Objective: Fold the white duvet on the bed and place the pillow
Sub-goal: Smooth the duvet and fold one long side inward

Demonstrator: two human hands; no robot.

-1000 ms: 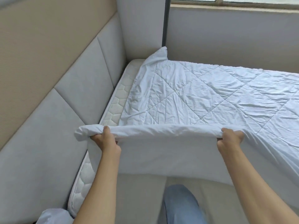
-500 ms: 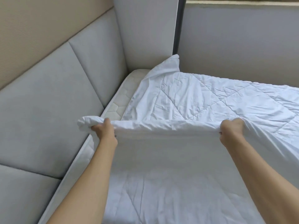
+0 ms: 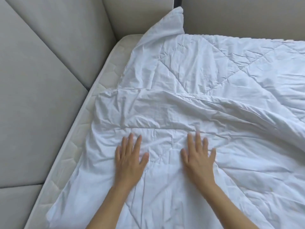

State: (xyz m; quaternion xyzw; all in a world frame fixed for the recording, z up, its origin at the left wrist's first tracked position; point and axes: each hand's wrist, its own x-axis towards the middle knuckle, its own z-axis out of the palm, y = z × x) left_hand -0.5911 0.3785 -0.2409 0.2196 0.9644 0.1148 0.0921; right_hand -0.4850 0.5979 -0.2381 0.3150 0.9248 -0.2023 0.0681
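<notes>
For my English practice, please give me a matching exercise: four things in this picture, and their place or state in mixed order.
Things:
1. left hand
2. right hand
3. duvet corner
4. mattress

States:
a. sticks up against the wall
b. bare strip beside the padded headboard
c. flat on the duvet, nearer the mattress edge
d. flat on the duvet, farther from that edge

Pairs: 1-c, 2-d, 3-a, 4-b

No text, label or number legible — anywhere.

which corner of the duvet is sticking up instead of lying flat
The far corner of the duvet, propped against the wall behind the mattress. The near-left corner lies flat.
</notes>
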